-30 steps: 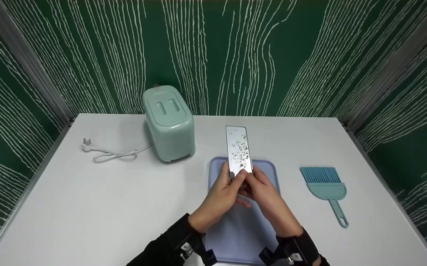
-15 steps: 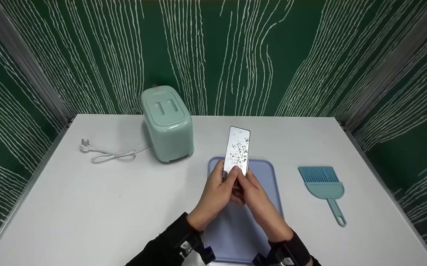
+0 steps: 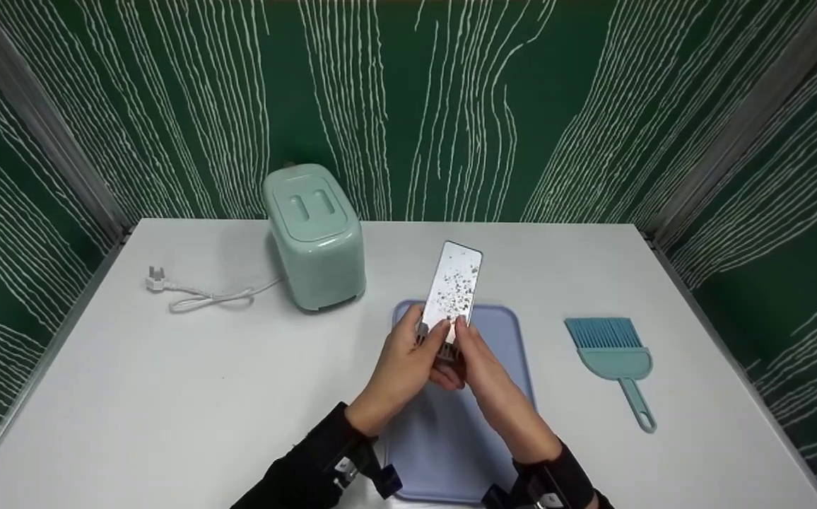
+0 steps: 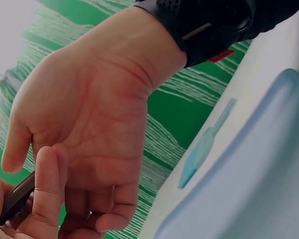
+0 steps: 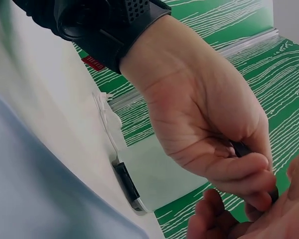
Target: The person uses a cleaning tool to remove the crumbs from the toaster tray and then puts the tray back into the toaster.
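In the head view, both hands hold a slim silvery crumb tray (image 3: 454, 279), speckled with brown and green bits, above a lavender tray (image 3: 459, 452). My left hand (image 3: 398, 367) grips its near left corner, thumb on top. My right hand (image 3: 490, 385) pinches the near right side, its thumb also on the upper face. Fingers underneath are mostly hidden, as is part of a grey slotted end. Across the left wrist view the right hand (image 4: 99, 99) appears palm-side, beside the crumb tray's dark edge. The right wrist view shows the left hand (image 5: 189, 114) with its fingers curled.
A mint-green toaster (image 3: 316, 240) stands at the back left, its white cord and plug (image 3: 200, 297) lying beside it. To the right lies a teal brush (image 3: 617, 360) with a looped handle. Green patterned walls (image 3: 451, 106) enclose the white table (image 3: 274, 367) at the back and sides.
The crumb tray has turned so its far end leans to the right, and its near end has come slightly leftward. My right thumb has shifted upright along its edge. Both hands keep hold.
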The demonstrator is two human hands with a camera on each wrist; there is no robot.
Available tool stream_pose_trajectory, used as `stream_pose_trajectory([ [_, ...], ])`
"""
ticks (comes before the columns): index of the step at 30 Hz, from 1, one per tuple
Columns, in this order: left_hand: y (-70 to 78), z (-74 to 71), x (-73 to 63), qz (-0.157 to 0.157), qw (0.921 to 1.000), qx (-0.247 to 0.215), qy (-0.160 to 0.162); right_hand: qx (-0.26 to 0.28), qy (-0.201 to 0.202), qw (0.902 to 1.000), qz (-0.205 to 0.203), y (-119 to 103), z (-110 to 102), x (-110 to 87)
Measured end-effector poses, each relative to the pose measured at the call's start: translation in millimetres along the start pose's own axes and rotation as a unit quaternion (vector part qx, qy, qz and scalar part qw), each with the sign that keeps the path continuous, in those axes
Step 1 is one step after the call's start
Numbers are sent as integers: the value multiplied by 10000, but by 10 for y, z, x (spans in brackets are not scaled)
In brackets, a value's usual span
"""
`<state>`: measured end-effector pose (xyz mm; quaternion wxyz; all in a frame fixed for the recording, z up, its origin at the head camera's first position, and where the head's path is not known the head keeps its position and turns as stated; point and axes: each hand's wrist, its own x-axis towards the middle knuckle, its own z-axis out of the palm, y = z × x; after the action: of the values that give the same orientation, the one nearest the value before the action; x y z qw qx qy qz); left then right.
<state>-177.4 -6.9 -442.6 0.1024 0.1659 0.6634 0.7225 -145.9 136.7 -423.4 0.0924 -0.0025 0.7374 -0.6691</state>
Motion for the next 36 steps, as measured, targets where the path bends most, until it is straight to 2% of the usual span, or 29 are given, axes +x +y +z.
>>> stream_pose_trajectory([
  [8, 46, -24, 19, -187, 9991, -311, -218, -526, -47, 9985, -146, -35, -158, 1],
  [11, 52, -46, 37, -217, 9988, -269, -343, -634, 136, 9979, -90, -73, -246, 18],
  [15, 68, -92, 56, -294, 9976, -329, -543, -785, 643, 9948, 47, -128, -419, 47],
  [20, 111, -194, 8, -468, 9966, -388, -559, -1014, 1030, 9894, 117, -132, -660, 72],
  [23, 141, -241, -8, -506, 9961, -423, -582, -1198, 1170, 9858, 153, -86, -857, 80],
  [28, 179, -271, 0, -563, 9942, -389, -826, -1527, 1364, 9780, 402, 51, -1309, 106],
  [32, 196, -276, 8, -618, 9929, -275, -982, -1840, 1640, 9653, 865, 178, -1698, 106],
  [36, 203, -275, 22, -706, 9915, -219, -1074, -2027, 1944, 9508, 1310, 300, -2045, 12],
])
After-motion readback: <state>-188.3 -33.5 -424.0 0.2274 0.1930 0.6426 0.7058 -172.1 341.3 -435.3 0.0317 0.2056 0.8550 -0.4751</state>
